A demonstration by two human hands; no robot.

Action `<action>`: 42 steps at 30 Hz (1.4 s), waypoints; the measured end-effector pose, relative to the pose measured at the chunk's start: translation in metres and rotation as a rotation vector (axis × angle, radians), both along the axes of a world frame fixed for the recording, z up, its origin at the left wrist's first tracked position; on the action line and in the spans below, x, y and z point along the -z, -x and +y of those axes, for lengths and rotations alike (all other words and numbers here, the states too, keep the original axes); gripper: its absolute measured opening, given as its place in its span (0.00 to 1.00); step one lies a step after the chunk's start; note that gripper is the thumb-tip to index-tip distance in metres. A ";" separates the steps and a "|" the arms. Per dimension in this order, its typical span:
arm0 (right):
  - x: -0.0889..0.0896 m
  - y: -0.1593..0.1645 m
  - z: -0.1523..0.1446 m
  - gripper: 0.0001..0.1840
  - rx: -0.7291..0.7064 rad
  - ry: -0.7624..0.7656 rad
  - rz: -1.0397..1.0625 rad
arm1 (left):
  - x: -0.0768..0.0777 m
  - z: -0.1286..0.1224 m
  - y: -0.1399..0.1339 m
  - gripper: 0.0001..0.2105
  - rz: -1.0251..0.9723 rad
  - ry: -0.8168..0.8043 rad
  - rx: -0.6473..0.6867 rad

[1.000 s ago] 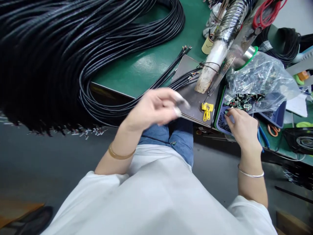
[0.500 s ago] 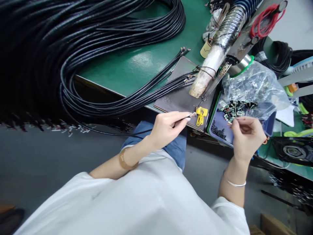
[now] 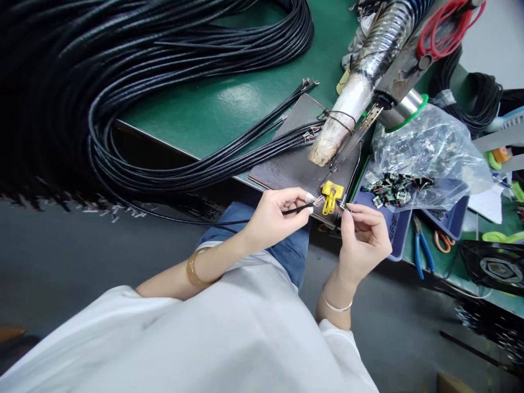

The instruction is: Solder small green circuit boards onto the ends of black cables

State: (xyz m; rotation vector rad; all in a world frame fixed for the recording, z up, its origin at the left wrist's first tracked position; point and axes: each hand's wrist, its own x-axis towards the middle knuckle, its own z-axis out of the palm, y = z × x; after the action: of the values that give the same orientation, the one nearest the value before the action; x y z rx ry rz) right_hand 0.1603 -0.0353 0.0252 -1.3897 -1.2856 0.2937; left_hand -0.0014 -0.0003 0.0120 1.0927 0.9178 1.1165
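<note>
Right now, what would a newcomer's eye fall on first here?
The great mass of black cables, filling the upper left. Then the bright yellow clip near the middle, between the left hand, pinching a thin cable, and the right hand, pinching a tiny part.

glossy cables (image 3: 196,177), smooth plastic clip (image 3: 333,190), crinkled plastic bag (image 3: 434,147)

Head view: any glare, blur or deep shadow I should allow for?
Head view: pale glare on the green table; far-left cables sink into near-black shadow; yellow clip fairly crisp; the part in the right hand too small to make out.
</note>
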 end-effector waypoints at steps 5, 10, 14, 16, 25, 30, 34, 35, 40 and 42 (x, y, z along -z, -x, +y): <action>-0.001 0.004 0.000 0.05 -0.034 -0.112 -0.136 | -0.005 -0.002 -0.003 0.04 -0.010 0.007 0.046; 0.003 0.011 -0.003 0.04 -0.134 -0.071 -0.024 | -0.002 0.002 0.001 0.06 -0.028 0.014 0.077; 0.005 0.016 -0.005 0.06 -0.186 -0.062 0.088 | 0.005 0.003 0.004 0.07 -0.063 -0.002 0.045; 0.005 0.016 -0.005 0.07 -0.186 -0.067 0.101 | 0.007 0.003 0.005 0.07 -0.080 0.005 0.035; 0.006 0.018 -0.001 0.07 -0.049 -0.104 -0.058 | 0.003 0.003 0.006 0.06 -0.116 0.020 0.041; 0.007 0.020 -0.003 0.06 -0.107 -0.069 -0.036 | 0.004 0.002 0.006 0.06 -0.114 0.010 0.045; 0.007 0.020 -0.005 0.07 -0.124 -0.082 -0.007 | 0.001 0.002 0.007 0.07 -0.122 0.046 0.061; 0.008 0.021 -0.005 0.07 -0.123 -0.092 -0.014 | 0.000 0.002 0.007 0.07 -0.134 0.059 0.076; 0.010 0.027 -0.009 0.11 -0.141 -0.220 -0.138 | 0.001 0.004 0.008 0.10 -0.217 0.106 0.122; 0.010 0.026 -0.009 0.12 -0.137 -0.261 -0.137 | 0.002 0.005 0.009 0.10 -0.209 0.123 0.121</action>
State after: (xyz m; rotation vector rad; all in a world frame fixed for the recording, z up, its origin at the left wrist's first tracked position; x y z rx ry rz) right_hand 0.1342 -0.0439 0.0154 -1.1176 -1.4795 0.1186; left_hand -0.0105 0.0044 0.0102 0.9006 0.7359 1.0382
